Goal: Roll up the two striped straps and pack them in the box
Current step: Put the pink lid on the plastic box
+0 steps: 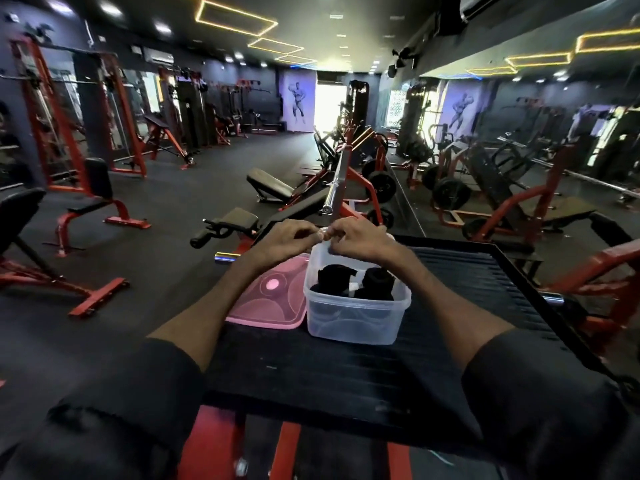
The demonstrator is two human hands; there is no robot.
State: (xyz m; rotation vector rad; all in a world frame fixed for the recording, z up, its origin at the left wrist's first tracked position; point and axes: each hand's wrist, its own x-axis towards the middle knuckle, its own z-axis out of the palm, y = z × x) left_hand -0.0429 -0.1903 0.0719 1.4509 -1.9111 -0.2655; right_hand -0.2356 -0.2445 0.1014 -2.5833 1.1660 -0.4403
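A clear plastic box stands on a black ribbed platform. Two dark rolled straps, one on the left and one on the right, lie side by side inside it. My left hand and my right hand meet over the box's far rim. Their curled fingertips pinch something small and pale between them. Whether that is the rim itself or a strap end, I cannot tell. The right hand hides most of the far rim.
A pink lid lies flat against the box's left side, partly under my left forearm. Red-framed benches and weight machines stand around on the dark gym floor; a barbell end points toward me just beyond the hands. A mirror wall is on the right.
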